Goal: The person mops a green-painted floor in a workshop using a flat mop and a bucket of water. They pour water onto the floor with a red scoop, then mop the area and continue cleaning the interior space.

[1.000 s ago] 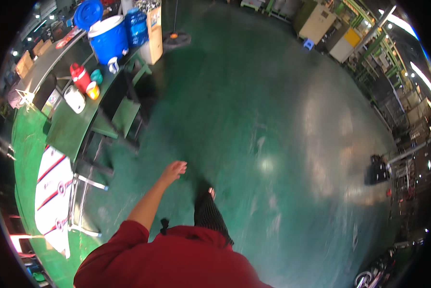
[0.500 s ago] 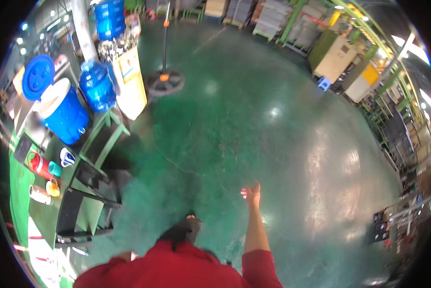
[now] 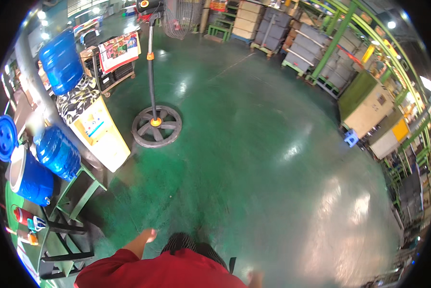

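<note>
My left hand hangs in front of my red shirt, over the green floor, touching nothing. Its fingers look loosely bent and apart from any object, and nothing shows in it. My right hand is low at the bottom edge, blurred and partly cut off, so its fingers cannot be made out. Nearest to the left hand is a green bench with dark stools beside it. A black pedestal fan stands farther ahead on its round spoked base.
At the left are a blue cooler, its blue lid, a blue water bottle and a red jug. A pale yellow cabinet stands beside them. Stacked grey crates, a beige-green cabinet and a blue stool line the far side.
The view has moved forward and turned, bringing the fan, cabinet and water bottles nearer. My left hand has swung forward into sight, while my right hand has dropped back to the bottom edge.
</note>
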Tool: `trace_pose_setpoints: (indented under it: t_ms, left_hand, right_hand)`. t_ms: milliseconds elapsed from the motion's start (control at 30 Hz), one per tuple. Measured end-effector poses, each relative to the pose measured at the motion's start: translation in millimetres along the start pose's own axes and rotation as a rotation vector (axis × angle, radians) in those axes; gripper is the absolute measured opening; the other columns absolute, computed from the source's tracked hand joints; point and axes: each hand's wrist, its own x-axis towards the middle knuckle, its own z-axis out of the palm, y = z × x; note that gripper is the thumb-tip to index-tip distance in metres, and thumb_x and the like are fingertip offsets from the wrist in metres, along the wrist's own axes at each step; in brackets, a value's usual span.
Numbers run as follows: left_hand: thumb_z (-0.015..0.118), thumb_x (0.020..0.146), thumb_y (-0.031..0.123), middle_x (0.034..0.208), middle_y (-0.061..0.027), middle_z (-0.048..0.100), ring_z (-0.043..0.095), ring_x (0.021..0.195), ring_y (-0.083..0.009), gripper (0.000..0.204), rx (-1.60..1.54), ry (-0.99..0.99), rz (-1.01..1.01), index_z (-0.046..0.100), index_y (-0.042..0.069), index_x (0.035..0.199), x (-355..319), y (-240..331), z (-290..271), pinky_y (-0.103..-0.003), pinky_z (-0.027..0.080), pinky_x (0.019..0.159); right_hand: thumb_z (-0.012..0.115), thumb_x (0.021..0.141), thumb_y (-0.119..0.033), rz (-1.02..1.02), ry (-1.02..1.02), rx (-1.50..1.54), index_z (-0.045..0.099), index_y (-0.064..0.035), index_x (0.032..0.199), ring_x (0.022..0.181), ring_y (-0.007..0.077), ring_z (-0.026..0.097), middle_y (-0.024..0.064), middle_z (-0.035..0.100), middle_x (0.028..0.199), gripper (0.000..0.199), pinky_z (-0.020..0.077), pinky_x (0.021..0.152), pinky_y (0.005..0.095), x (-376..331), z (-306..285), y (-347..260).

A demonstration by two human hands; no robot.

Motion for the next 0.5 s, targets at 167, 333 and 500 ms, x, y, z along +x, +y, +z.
trace_pose_setpoints:
  t_ms: [167,333,500]
  left_hand:
    - [0.059,0.072,0.038,0.097,-0.0181,0.061,0.058,0.094,-0.0258,0.034,-0.303,-0.29,0.01,0.064,0.009,0.089,2,74,-153,-0.04,0.043,0.079]
    - [0.059,0.071,0.026,0.098,-0.02,0.059,0.057,0.095,-0.0269,0.029,-0.299,0.104,-0.123,0.06,0.007,0.093,239,136,-304,-0.038,0.042,0.082]
    - [0.045,0.086,0.028,0.099,-0.0133,0.06,0.057,0.09,-0.0301,0.027,-0.493,0.415,0.44,0.057,0.009,0.1,529,463,-660,-0.038,0.046,0.074]
  right_hand:
    - [0.048,0.08,-0.003,-0.716,-0.526,-0.141,0.018,-0.0097,0.132,0.057,0.0161,0.056,0.012,0.059,0.079,0.061,0.0443,0.047,0.0251,9,363,-347]
    - [0.047,0.083,-0.005,-1.083,-0.688,-0.339,0.028,-0.0072,0.128,0.058,0.0147,0.057,0.0099,0.06,0.076,0.049,0.044,0.05,0.0236,21,635,-540]
    - [0.045,0.087,-0.028,0.141,-0.816,-0.314,0.047,-0.0081,0.089,0.048,0.0221,0.05,0.0113,0.053,0.068,0.02,0.0397,0.036,0.0347,228,703,-500]
